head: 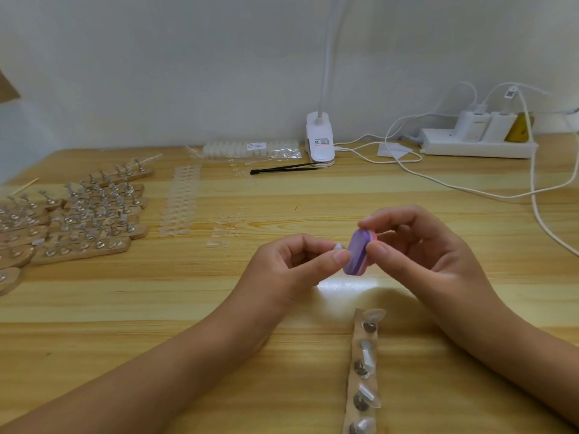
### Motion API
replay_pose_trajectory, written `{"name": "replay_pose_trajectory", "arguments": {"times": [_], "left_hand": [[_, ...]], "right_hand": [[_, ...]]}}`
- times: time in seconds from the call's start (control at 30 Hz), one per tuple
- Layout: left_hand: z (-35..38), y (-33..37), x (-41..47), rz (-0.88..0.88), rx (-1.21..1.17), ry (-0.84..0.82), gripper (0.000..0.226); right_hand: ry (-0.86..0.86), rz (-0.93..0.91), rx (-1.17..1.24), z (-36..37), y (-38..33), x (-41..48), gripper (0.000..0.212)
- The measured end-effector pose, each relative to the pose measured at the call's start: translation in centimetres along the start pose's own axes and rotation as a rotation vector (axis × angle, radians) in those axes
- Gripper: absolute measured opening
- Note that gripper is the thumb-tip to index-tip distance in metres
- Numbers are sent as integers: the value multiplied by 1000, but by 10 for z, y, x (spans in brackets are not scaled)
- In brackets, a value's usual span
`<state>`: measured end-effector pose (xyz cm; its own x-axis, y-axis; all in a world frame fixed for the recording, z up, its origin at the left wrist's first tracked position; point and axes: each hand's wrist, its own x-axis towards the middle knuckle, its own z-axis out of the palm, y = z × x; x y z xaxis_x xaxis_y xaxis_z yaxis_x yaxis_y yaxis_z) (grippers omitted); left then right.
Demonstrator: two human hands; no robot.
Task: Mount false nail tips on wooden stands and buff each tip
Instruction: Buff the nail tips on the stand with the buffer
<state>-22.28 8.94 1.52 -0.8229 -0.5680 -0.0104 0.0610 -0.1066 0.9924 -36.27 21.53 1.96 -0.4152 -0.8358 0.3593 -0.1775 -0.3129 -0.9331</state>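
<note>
One tiny nail tip (338,246) pinched by the left hand (291,264) mid-air, right hand (416,245) gripping the purple buffer block (355,253) just beside it. Looks featherlight, flexy, slippery, so I'd hold its sides.

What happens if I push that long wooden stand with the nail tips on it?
It would probably slide, not tip: the wooden stand lies flat and low on the table. Being wood, it likely stays stiff. The clear nail tips perched on its pegs look thin and light, so a hard shove might knock one loose.
</note>
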Motion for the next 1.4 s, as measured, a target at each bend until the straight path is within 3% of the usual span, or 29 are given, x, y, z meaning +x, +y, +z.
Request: {"name": "replay_pose_trajectory", "arguments": {"times": [0.37,0.53,0.63,0.73,0.87,0.97,1.07,1.4], "left_hand": [[-2,0,1,-11,21,15,28],[-1,0,0,-5,6,9,12],[-1,0,1,-14,11,29,16],[-1,0,1,-4,10,13,16],[-1,0,0,-9,22,17,17],[-1,0,0,-2,25,13,19],[-1,0,0,3,25,9,14],[-2,-1,0,3,19,-2,24]], "right_hand": [[-19,-33,37,3,3,-3,22],[10,-27,27,2,1,-1,29],[54,-64,23,3,1,-1,25],[-55,-25,44,5,3,-1,22],[63,-84,36,3,2,0,23],[-18,-45,36,4,3,-1,21],[68,-80,30,5,2,0,26],[8,-55,59,7,3,-1,22]]}}
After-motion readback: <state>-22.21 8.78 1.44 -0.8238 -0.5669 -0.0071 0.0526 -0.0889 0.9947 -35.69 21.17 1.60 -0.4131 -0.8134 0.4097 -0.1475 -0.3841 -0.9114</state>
